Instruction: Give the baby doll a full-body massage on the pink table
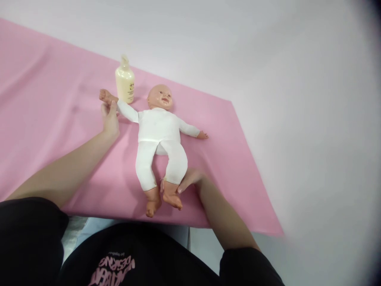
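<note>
Left hand point(110, 119) fingers gripping wrist of plastic baby doll in white suit point(159, 137); right hand point(190, 179) fingers closed on its ankle, near pink cloth's point(44, 119) front edge; cream lotion bottle point(125, 81) beside doll's arm; open cloth on both sides.

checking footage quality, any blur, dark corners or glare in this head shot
Head view: lighting soft and even, no glare; faint shadows beside the doll and bottle; right edge and top-right corner darkened and smeared; doll and both hands, left hand and right hand, fairly sharp; pink sheet edges bowed by lens.
</note>
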{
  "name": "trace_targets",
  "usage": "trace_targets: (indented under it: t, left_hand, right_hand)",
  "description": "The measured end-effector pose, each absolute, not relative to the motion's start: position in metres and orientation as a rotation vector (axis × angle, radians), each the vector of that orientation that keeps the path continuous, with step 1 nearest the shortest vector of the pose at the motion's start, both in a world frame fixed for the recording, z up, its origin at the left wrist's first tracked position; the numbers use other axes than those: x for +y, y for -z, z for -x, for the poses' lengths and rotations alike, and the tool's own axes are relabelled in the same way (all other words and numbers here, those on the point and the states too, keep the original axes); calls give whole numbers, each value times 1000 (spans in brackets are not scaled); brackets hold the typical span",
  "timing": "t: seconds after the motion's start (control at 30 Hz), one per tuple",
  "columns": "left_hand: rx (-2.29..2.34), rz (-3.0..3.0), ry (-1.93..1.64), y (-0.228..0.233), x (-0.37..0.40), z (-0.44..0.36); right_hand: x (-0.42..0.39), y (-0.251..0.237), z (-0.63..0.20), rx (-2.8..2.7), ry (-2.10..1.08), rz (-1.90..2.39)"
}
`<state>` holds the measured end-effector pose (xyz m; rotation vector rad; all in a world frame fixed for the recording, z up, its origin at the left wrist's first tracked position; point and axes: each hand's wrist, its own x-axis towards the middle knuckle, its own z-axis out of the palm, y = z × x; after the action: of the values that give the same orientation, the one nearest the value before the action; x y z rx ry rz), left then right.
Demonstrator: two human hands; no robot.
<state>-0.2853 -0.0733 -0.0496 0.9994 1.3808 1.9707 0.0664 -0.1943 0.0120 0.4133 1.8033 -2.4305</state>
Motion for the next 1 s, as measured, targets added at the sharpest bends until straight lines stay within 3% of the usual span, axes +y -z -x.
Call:
trace_targets:
  t: [0.1,0.17,0.3,0.5,0.63,0.8,1.0]
  left_hand:
    - [1299,-1348,-2061,40,-82,278]
    - [1214,-1586,-2070,32,-94,270]
    - [1234,-2081,-1689,18,-125,249]
    - [758,-2694,-1160,13,-136,228]
    - [702,-2713,-1147,14,-131,225]
    - [847,-2619,-1208,13,-136,229]
    - [1253,-1854,-1825,24,-114,264]
  right_hand:
    - [-186,-15,-64,1811,2258,-121]
    - [-187,-9,-66,1817,2362,-143]
    - [-193,12,-72,1693,2805,-451]
    - [-183,17,-66,1257,3403,-1077]
    - [-178,14,-61,1022,3471,-1235]
    - [-183,17,-65,1239,3399,-1099]
    - [-195,10,-71,1596,3055,-573]
